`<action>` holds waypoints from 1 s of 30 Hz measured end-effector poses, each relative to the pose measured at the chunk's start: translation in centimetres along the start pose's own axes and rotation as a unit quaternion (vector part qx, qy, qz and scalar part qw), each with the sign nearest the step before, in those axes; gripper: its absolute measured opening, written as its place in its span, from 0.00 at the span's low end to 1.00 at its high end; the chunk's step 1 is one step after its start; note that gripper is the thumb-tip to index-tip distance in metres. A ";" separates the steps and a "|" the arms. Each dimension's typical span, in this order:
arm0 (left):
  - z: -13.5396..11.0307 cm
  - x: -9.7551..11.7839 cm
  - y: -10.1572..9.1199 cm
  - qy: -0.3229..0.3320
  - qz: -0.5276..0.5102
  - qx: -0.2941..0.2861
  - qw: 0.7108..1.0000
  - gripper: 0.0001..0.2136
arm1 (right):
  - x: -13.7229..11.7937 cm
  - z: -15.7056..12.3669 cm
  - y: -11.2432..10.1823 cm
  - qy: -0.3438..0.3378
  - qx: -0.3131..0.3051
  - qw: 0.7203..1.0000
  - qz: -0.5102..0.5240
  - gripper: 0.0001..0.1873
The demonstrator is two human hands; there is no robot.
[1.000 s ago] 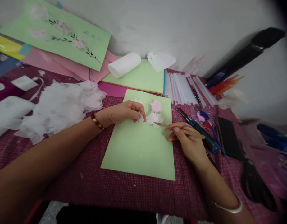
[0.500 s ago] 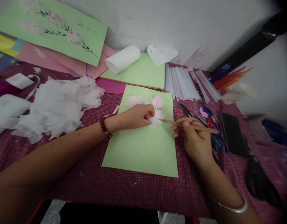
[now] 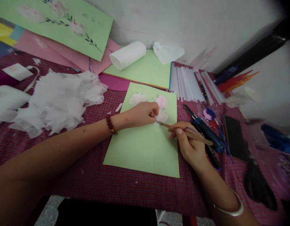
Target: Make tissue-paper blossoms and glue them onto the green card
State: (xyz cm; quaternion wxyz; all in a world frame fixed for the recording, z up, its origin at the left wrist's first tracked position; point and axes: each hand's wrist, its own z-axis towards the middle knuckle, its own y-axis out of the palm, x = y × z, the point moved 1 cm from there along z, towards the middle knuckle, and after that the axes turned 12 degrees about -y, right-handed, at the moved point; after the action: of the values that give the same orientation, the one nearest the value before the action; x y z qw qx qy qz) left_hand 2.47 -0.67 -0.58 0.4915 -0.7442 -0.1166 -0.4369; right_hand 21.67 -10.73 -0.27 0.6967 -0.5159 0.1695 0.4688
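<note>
A light green sheet of paper lies on the red checked cloth in front of me. Near its top edge sit pale pink and white tissue flowers. My left hand is closed into a loose fist, its fingertips pressing on the lowest tissue flower. My right hand grips a thin wooden brush, whose tip points left and touches the paper just below that flower.
A heap of white tissue scraps lies at the left. A white roll rests on stacked coloured sheets at the back. White paper strips, pens, a black phone and black scissors crowd the right side.
My left hand moved right from the sheet's middle onto the lowest flower and closed over it. The brush tip came back down to the paper beside that hand.
</note>
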 end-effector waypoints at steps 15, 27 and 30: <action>0.4 -0.9 -0.3 -0.098 -0.225 0.110 0.963 0.04 | -1.5 -0.6 0.7 -0.221 -0.212 0.919 -0.250 0.09; 0.2 -1.6 -0.1 -0.092 -0.235 0.092 0.963 0.05 | -1.2 -0.8 0.4 -0.168 -0.091 0.973 -0.133 0.08; 0.1 -1.5 -0.7 -0.115 -0.310 0.044 0.943 0.04 | -0.7 -0.8 -0.6 -0.042 0.087 0.994 0.047 0.09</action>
State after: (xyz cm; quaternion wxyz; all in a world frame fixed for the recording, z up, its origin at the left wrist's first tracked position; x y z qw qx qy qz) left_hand 1.24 0.10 -1.31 0.3477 -0.6941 -0.4165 -0.4731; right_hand 22.02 -11.74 0.27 0.7226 -0.4246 0.2047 0.5055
